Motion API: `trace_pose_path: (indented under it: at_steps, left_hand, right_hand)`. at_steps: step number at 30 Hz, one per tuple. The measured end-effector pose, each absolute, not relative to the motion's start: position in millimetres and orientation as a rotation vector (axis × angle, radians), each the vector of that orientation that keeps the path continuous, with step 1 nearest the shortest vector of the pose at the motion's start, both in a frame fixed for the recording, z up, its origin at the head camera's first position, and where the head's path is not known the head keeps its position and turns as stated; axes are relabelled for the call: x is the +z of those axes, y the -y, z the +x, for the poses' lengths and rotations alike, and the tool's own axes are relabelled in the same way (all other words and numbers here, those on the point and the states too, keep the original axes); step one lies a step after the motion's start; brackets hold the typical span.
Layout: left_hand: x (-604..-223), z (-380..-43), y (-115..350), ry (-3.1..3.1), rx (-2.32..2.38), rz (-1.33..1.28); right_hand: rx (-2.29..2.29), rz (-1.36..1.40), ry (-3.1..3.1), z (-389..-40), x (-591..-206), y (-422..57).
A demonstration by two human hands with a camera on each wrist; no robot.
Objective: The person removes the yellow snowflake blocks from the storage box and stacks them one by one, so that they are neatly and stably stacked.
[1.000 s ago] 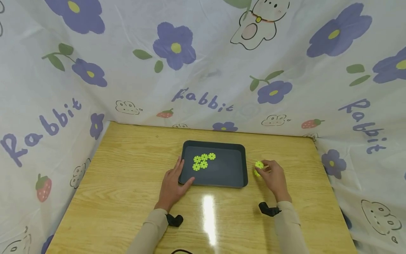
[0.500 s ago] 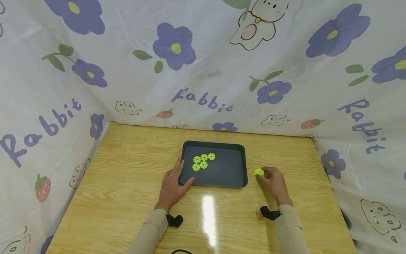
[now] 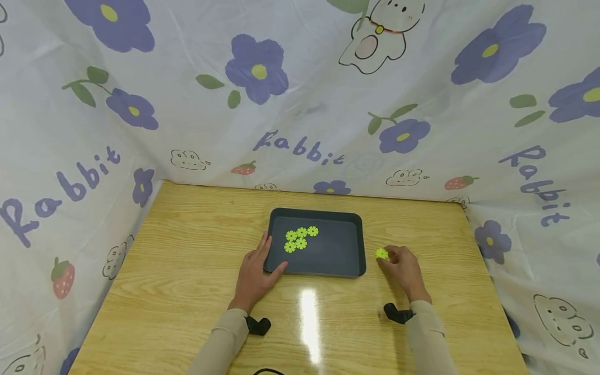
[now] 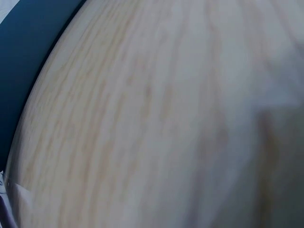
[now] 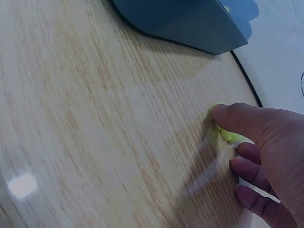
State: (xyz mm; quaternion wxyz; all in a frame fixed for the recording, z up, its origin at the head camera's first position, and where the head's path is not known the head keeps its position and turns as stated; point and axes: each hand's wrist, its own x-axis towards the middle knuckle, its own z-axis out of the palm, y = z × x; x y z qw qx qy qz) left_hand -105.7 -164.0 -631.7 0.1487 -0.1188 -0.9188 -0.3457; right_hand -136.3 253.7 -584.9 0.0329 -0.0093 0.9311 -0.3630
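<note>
A dark grey rectangular tray (image 3: 330, 256) lies on the wooden table. Inside it, toward its left half, several yellow-green notched plastic discs (image 3: 301, 243) lie flat and close together. My left hand (image 3: 254, 276) rests at the tray's near left corner, fingers extended along the left side and thumb at the front edge. To the right of the tray, my right hand (image 3: 404, 270) pinches a yellow-green notched disc (image 3: 381, 253) between thumb and fingers, low over the table. In the right wrist view the thumb covers most of that disc (image 5: 231, 136).
The wooden table (image 3: 187, 250) extends around the tray to a white patterned cloth (image 3: 300, 104) hung at the back and sides. A black cable (image 3: 268, 371) shows at the near edge. Each wrist wears a small black camera (image 3: 398, 314).
My right hand has lowered a disc onto the spot of a second one just beneath it; a single disc now shows there. The left hand and tray have stayed put.
</note>
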Motion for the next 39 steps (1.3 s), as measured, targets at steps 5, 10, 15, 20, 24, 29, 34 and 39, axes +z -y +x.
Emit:
trace_pose_path:
  at_steps: [5,10,15,20,24,29,34,39]
  left_hand:
    - [-631.6,-106.5,163.7,2.637,-0.993,-0.34]
    - [-630.4,-106.5,163.9,2.645,-1.003,-0.335]
    - [-630.1,-105.2,163.9,2.662,-0.987,-0.331]
    - [-630.0,-104.0,163.8,2.663,-0.995,-0.324]
    - [-630.5,-103.6,163.5,2.653,-0.986,-0.328]
    - [-630.5,-104.3,163.7,2.657,-0.995,-0.327]
    - [-630.4,-105.0,163.8,2.657,-1.001,-0.327]
    - [-630.7,-104.7,163.4,2.65,-0.992,-0.34]
  right_hand:
    - [-1.116,-0.038,-2.863,-138.5,-585.7,-254.1]
    - [-1.115,-0.028,-2.851,-138.4,-586.4,-254.3]
    - [-1.12,-0.014,-2.838,-136.9,-587.7,-252.8]
    - [-1.131,-0.02,-2.833,-137.0,-588.2,-252.3]
    - [-1.129,-0.038,-2.827,-138.4,-587.3,-252.9]
    - [-1.112,-0.066,-2.819,-140.4,-585.1,-253.1]
    - [-1.109,-0.064,-2.808,-140.5,-583.4,-252.8]
    - [-1.105,-0.021,-2.786,-138.9,-581.1,-251.4]
